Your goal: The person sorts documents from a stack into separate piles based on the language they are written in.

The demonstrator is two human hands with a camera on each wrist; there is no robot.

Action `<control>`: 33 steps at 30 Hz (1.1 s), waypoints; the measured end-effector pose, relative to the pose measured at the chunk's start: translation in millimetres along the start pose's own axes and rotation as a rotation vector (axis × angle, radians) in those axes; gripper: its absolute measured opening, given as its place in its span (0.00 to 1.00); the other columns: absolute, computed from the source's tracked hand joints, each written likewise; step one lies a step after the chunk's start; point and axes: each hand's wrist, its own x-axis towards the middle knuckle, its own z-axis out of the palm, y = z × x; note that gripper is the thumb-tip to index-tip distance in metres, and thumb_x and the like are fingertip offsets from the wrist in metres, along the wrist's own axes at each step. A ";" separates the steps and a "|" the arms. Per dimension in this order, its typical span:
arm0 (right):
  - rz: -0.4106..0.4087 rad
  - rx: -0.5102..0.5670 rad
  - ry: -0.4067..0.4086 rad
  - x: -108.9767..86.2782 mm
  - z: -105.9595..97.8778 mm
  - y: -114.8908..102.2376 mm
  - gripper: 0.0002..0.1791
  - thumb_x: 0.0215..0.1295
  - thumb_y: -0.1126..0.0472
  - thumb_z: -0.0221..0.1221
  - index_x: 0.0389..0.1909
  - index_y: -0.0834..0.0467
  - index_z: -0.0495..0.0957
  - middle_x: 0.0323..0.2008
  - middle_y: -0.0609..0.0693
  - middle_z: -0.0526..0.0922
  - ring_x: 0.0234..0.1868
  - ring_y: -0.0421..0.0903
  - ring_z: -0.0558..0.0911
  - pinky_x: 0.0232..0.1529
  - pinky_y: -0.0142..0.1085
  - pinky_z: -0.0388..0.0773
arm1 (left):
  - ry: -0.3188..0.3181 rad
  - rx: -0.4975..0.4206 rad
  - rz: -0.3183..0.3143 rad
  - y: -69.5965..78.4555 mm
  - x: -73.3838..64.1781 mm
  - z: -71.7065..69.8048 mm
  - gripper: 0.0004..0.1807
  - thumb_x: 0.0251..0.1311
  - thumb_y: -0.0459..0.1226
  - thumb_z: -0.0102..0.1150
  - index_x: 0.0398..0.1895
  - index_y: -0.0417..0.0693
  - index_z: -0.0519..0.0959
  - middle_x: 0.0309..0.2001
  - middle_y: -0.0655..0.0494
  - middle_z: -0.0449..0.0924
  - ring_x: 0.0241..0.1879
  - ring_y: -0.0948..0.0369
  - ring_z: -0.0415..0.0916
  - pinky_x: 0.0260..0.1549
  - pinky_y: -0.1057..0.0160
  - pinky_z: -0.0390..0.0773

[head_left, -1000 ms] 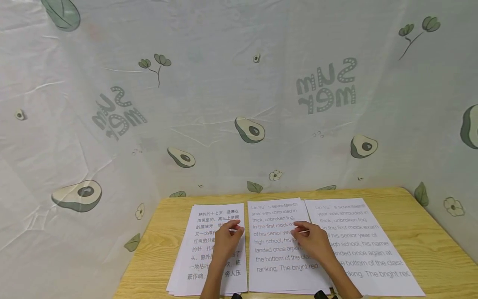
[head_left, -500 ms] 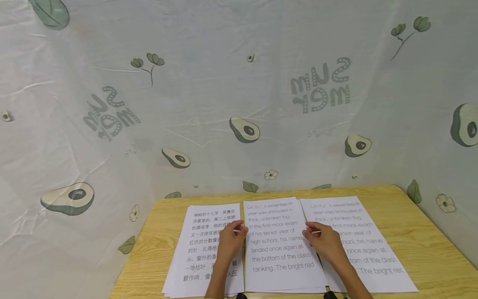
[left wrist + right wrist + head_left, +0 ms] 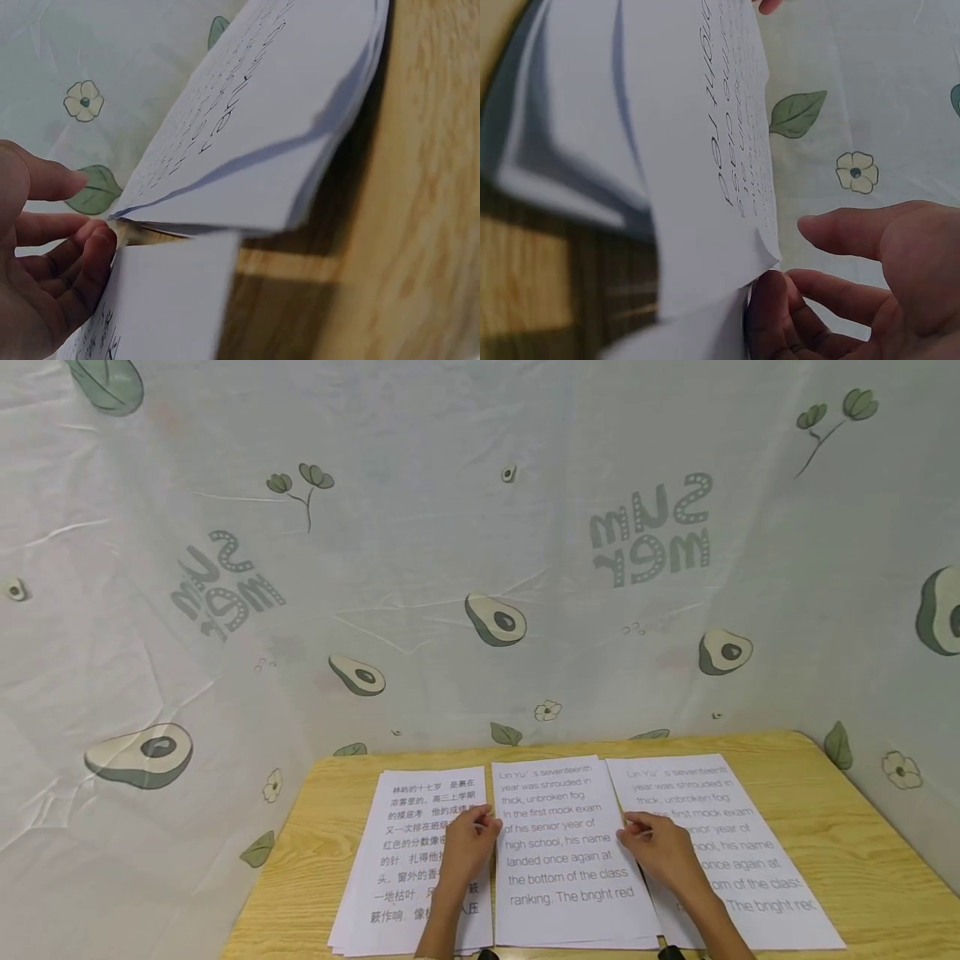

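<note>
Three stacks of white printed paper lie side by side. The middle stack [image 3: 566, 860] carries large English text and sits between the two hands. My left hand [image 3: 467, 847] is at its left edge, above the right side of the left stack [image 3: 408, 860], which bears Chinese characters. In the left wrist view, the left fingertips [image 3: 97, 232] meet the stack's edge, thumb apart from them. My right hand [image 3: 666, 852] is at the middle stack's right edge, overlapping the right stack [image 3: 757, 868]. The right wrist view has its bent fingers [image 3: 769, 307] beside a lifted paper corner, thumb apart.
The stacks lie on a wood-grain table [image 3: 832, 827]. A pale curtain [image 3: 420, 568] printed with avocados, leaves and flowers hangs behind the table and along its sides. Sheet edges within the stacks are slightly uneven.
My right hand has moved right, from over the middle page to its right edge. My left hand has shifted slightly right to the left edge. The head view has turned a little.
</note>
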 end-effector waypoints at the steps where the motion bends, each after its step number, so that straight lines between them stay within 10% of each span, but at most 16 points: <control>1: -0.006 -0.008 -0.003 0.0 0.2 0.4 0.26 0.68 0.59 0.67 0.61 0.72 0.82 0.42 0.53 0.88 0.44 0.50 0.88 0.41 0.37 0.80 | -0.004 0.005 0.002 0.0 -0.1 0.4 0.23 0.69 0.40 0.68 0.64 0.40 0.84 0.40 0.58 0.82 0.37 0.65 0.77 0.33 0.71 0.77; 33: -0.107 0.017 0.042 -8.2 -2.1 -11.8 0.21 0.66 0.66 0.68 0.59 0.67 0.85 0.42 0.53 0.90 0.42 0.47 0.89 0.41 0.32 0.81 | 0.000 0.011 0.100 14.3 -6.5 0.7 0.22 0.62 0.28 0.71 0.61 0.43 0.86 0.41 0.56 0.85 0.38 0.67 0.81 0.36 0.70 0.82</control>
